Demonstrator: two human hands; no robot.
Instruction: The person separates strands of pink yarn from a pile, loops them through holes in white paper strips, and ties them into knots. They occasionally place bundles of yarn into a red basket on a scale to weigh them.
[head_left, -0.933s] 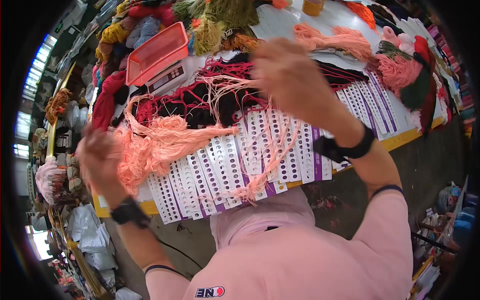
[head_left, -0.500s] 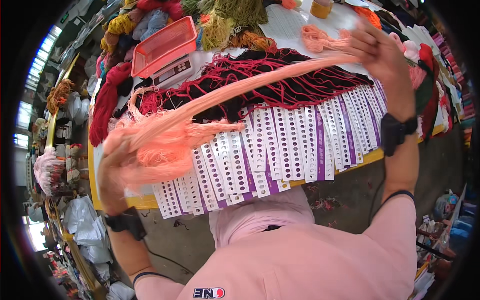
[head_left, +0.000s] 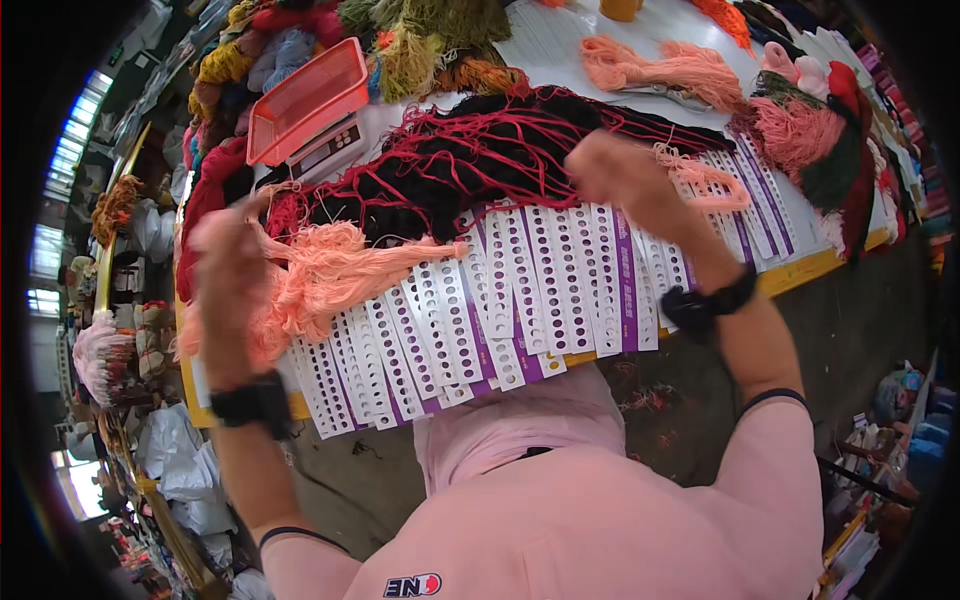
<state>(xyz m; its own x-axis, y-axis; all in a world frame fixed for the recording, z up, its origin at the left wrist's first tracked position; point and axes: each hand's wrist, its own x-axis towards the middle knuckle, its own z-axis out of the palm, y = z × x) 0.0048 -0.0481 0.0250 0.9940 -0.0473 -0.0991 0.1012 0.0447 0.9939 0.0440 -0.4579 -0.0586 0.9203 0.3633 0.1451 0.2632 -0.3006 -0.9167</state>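
In a workroom with crowded shelves and white plastic bags at the left side, a white table with a yellow edge is seen from above. At its back, a red basket is placed on a small scale, and a pile of olive-green yarn is lying to the right of it. Across the middle, a long heap of black and magenta yarn is spread, and along the front, many white and purple cards with rows of holes are laid overlapping. The peach yarn bundle is found at the left front, partly upon the cards, with its narrow end pointed to the right. By the left hand, which is blurred, the left part of this bundle is partly covered; whether any thread is gripped cannot be told. The right hand is seen in front of the right part of the dark heap, also blurred, and its grip cannot be told either. Near it, to the right, a small peach loop is lying, and farther back a peach skein is placed.
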